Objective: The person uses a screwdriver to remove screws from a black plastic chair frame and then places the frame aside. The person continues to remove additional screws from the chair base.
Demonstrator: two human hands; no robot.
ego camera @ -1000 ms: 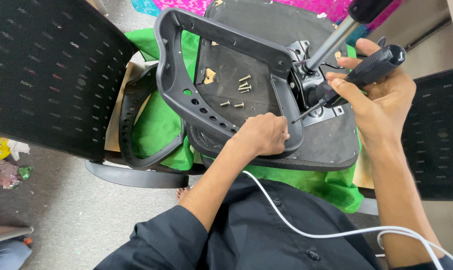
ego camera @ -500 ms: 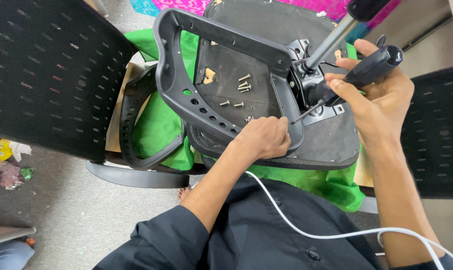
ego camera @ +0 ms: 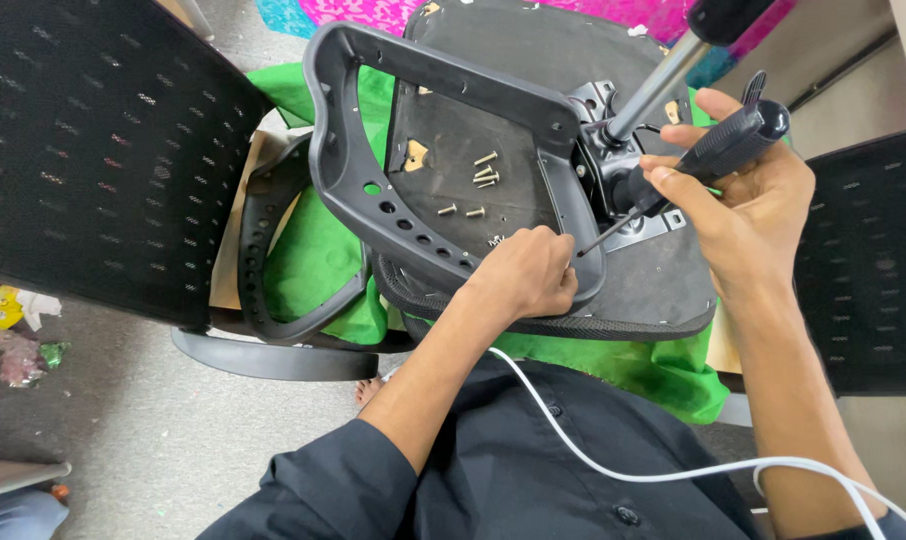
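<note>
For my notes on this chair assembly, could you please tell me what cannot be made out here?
Head view only:
- Screwdriver tip: hidden at the armrest frame beside the left hand.
- Left hand's fingertips: curled under, so any screw held is unseen.
- Gas cylinder: top cut off by the edge.
- Loose screws: too small to type.

Black-handled screwdriver (ego camera: 708,160) tip hidden behind curled left hand (ego camera: 526,275); tiny silver screws (ego camera: 478,180) too small to count; black mesh panel (ego camera: 93,150) cut off at left edge.

Two hands (ego camera: 523,275), one screwdriver (ego camera: 708,160), about six loose screws (ego camera: 483,170), one armrest frame (ego camera: 443,80)
</note>
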